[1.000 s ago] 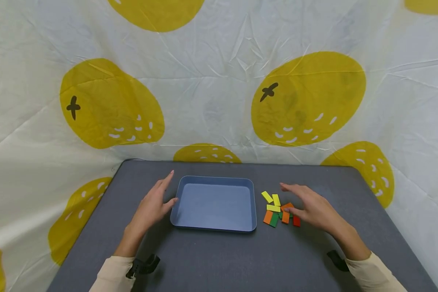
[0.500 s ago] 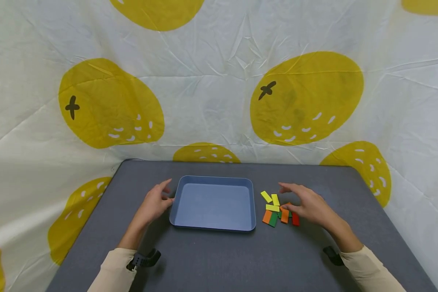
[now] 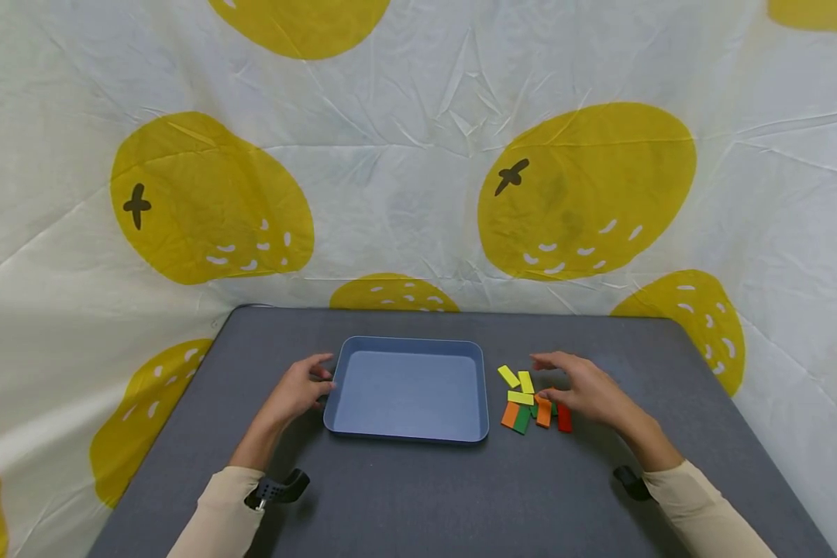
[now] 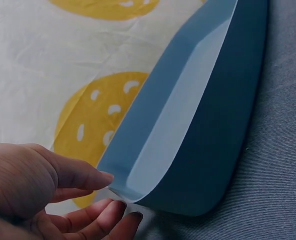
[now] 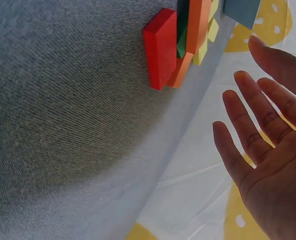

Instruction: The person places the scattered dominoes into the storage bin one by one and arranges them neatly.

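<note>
A shallow blue tray (image 3: pixel 411 395) lies flat on the dark grey table. My left hand (image 3: pixel 297 393) is at the tray's left side, fingers loosely bent. In the left wrist view its thumb tip overlaps the tray's rim (image 4: pixel 160 182), with the fingers just outside; contact cannot be told. Right of the tray lies a cluster of small flat blocks: yellow (image 3: pixel 521 398), orange (image 3: pixel 543 414), green (image 3: pixel 521 420) and red (image 5: pixel 161 50). My right hand (image 3: pixel 586 390) hovers beside and partly over them. Its fingers are spread and hold nothing in the right wrist view.
The table (image 3: pixel 418 504) ends at a white curtain (image 3: pixel 404 201) printed with yellow fruit, hanging behind and along the sides. Dark bands (image 3: pixel 279 490) sit on both wrists, by the light sleeves.
My left hand's fingers have bent from straighter, and the hand has lowered toward the tray's side. The right hand has shifted slightly left. Tray and blocks stay in place.
</note>
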The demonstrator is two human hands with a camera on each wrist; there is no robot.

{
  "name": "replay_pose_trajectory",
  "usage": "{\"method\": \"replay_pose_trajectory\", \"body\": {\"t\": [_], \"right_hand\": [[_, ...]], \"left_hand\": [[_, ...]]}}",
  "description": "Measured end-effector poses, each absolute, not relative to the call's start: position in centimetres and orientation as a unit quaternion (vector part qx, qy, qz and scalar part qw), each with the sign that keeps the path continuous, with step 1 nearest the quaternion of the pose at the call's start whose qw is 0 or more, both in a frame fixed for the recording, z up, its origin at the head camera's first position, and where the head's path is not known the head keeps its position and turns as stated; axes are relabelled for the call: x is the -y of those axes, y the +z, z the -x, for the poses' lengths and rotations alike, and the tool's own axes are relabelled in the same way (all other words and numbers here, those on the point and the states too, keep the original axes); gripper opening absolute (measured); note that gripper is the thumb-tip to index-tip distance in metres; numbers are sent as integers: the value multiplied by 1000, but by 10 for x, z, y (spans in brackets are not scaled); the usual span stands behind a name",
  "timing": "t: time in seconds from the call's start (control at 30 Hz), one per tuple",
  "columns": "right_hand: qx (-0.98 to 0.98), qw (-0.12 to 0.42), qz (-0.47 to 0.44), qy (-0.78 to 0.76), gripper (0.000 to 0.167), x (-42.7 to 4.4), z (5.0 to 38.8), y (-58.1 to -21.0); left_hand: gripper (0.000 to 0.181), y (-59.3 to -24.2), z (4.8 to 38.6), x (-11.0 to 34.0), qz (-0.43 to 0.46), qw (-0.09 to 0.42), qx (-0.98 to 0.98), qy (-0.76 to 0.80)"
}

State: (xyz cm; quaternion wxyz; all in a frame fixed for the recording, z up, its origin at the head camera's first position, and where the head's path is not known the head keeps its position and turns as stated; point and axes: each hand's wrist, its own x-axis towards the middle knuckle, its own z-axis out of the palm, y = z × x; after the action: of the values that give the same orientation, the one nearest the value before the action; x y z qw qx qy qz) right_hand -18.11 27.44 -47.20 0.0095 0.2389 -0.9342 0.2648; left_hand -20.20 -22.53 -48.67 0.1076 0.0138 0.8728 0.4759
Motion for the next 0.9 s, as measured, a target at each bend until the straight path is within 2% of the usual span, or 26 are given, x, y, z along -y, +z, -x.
{"method": "replay_pose_trajectory", "body": {"t": [0.37, 0.9], "right_hand": [[926, -13, -241, 291, 56, -277, 191, -484], [936, -35, -233, 261, 44, -271, 207, -495]], "left_hand": [[55, -492, 205, 224, 12, 132, -859, 494], [50, -494, 208, 223, 22, 121, -855, 503]]}}
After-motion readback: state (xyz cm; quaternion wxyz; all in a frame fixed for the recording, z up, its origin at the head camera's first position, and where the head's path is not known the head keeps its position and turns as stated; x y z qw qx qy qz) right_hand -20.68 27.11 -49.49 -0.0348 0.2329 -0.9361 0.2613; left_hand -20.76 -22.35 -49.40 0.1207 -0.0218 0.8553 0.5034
